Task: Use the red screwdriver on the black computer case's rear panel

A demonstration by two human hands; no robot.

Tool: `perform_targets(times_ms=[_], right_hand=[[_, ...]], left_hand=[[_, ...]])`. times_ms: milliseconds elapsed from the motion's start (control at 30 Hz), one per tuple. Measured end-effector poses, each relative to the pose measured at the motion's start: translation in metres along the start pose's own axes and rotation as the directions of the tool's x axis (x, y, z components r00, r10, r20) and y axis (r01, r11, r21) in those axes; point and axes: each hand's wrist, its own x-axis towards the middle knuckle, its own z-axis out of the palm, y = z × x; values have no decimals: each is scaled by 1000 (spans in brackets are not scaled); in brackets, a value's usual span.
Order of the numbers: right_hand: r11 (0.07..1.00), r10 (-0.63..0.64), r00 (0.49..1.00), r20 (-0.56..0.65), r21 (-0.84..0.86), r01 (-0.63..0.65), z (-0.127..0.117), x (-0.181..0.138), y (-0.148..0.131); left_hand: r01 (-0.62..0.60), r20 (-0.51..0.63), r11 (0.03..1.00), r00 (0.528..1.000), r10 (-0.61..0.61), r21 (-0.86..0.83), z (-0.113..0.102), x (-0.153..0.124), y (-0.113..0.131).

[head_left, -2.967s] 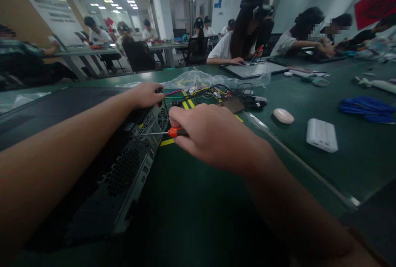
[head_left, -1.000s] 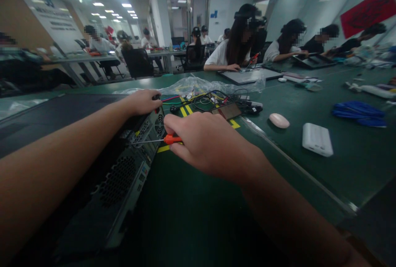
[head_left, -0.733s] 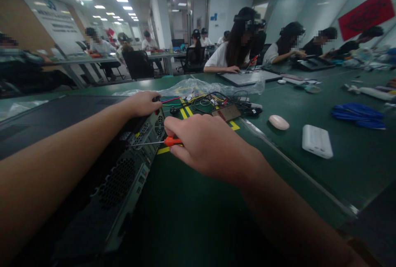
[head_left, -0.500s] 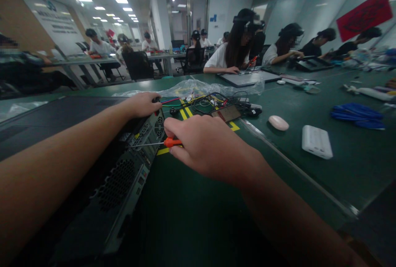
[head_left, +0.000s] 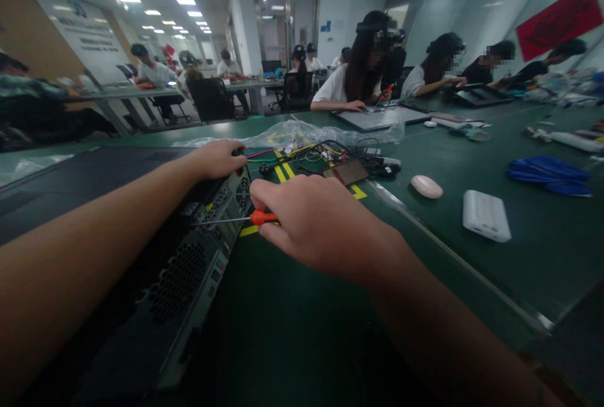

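Observation:
A black desktop computer case (head_left: 70,171) lies on its side at the left, its metal back panel with round vent holes facing right. My right hand (head_left: 311,221) is closed around the orange handle of a screwdriver (head_left: 257,217). The thin shaft points left, and its tip meets the upper edge of the back panel, where the exact contact is too dark to make out. My left hand (head_left: 221,158) grips the far top corner of the case, with the fingers bent over the edge and partly hidden.
Beyond the case lie tangled cables (head_left: 325,155) and clear plastic wrap (head_left: 292,131). To the right are a pink mouse (head_left: 426,186), a white box-shaped device (head_left: 486,215) and a blue cable bundle (head_left: 547,175). Several people work across the green table (head_left: 292,319).
Both hands, the screwdriver and the case look the same. The view shifts very slightly, so things at the right appear a little farther right.

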Motion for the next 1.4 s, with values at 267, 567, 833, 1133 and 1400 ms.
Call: perform_targets(times_ms=[267,567,833,1133,1400], right_hand=[[1000,3,1000,10,22,-3,-1,0,0],[999,16,999,35,43,-18,-4,1,2],[999,18,999,48,33,-19,-5,1,1],[999,27,998,50,28,-29,-4,2,-1],[998,33,998,48,43,-35,-5,1,1]], left_hand=[[5,0,1000,1000,-5,8,0,0,0],[-17,-33,1000,999,16,-23,4,3,-6],[-16,-17,999,1000,15,-28,3,2,-6],[-25,-35,997,999,22,-68,4,2,-5],[-26,-5,998,1000,26,-54,3,1,-6]])
